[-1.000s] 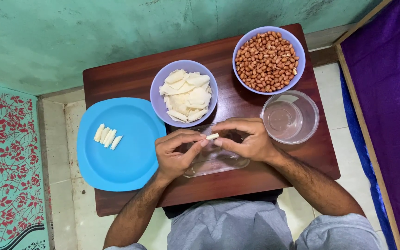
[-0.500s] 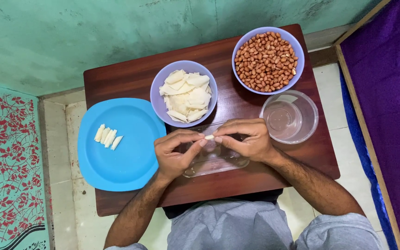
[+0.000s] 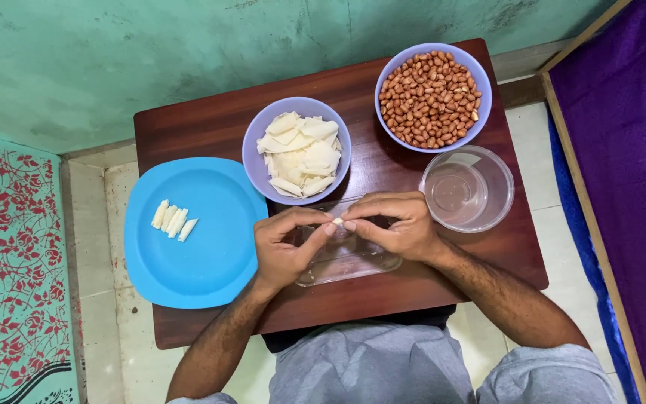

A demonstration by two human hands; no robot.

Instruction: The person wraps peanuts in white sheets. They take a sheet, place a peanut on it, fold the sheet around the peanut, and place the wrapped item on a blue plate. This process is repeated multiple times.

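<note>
We see the left hand (image 3: 285,251) and the right hand (image 3: 398,224) meeting fingertip to fingertip, both pinched narrow on one small pale piece (image 3: 337,221), which sits between the thumbs and forefingers just above a clear flat tray (image 3: 353,262) on the bench (image 3: 211,127). Compared with a second ago, the piece shows much less: then a longer white sliver stuck out between the fingers, now only a small tip is visible, and the hands have closed in on it. We judge the piece is being rolled or folded tighter.

Just behind the hands stands a lilac bowl (image 3: 254,161) of pale flat wrappers (image 3: 300,153). To the left, a blue plate (image 3: 211,254) carries four small white rolls (image 3: 173,220) side by side. To the right are a clear empty bowl (image 3: 506,187) and, behind it, a lilac bowl of peanuts (image 3: 431,97).
</note>
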